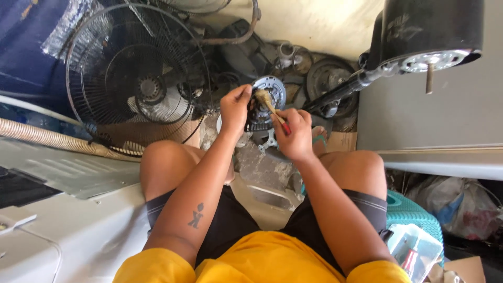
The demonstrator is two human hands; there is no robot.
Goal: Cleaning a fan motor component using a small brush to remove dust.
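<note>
In the middle of the frame, a little above centre, we see the left hand (pixel 234 109) gripping a round metal fan motor (pixel 266 102) by its left edge, fingers (pixel 242 93) wrapped and clamped on the rim so that the motor's face is turned towards us. The right hand (pixel 296 134) sits just beside it on the right, its fingers closed around the red handle of a small paintbrush (pixel 268 105). The brush slants up and to the left, and its pale, dusty bristles lie against the face of the motor. Both hands are held out over the knees of the seated person, whose yellow shirt (pixel 262 259) fills the bottom of the frame.

At the upper left we see a black wire fan guard (pixel 137 78) leaning with its hub in the middle. Behind the hands, at the top centre, lies a heap of dark motor parts and round covers (pixel 327 78) on the floor. At the upper right hangs the dark housing of another fan (pixel 429 31), with a bare metal shaft sticking down from its silver front plate. A grey panel (pixel 429 115) runs along the right side, and a green plastic stool (pixel 414 212) shows at the lower right, next to a clear plastic bag (pixel 414 249).
</note>
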